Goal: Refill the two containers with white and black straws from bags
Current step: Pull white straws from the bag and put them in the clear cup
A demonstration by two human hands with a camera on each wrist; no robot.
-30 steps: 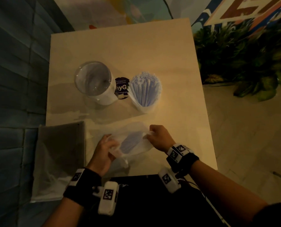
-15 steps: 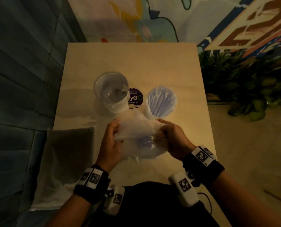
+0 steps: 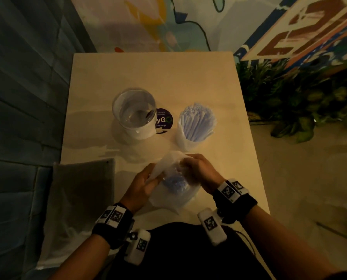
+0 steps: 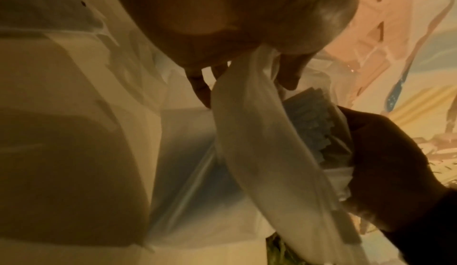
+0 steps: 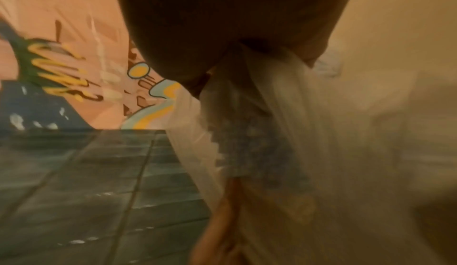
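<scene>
Both hands hold a clear plastic bag (image 3: 168, 201) of white straws (image 3: 175, 182) upright over the table's near edge. My left hand (image 3: 146, 182) pinches the bag's left lip, and my right hand (image 3: 196, 170) grips its right lip. In the left wrist view the left fingers (image 4: 289, 74) pinch the bag's film (image 4: 259, 132) beside the straw ends (image 4: 309, 120). The right wrist view is blurred and shows the bag (image 5: 259, 132) running out of my fist. Behind stand an empty glass container (image 3: 134, 114) and a container (image 3: 183, 141) packed with white straws.
A second, greyish bag (image 3: 81, 199) lies on the table's near left corner and overhangs the edge. A round dark sticker (image 3: 164, 120) sits between the containers. Green plants (image 3: 289, 98) stand right of the table (image 3: 148, 73), with a dark wall on the left.
The bag went from lying low near the table edge to being raised and held upright. Both hands closed in on its top and drew nearer to each other.
</scene>
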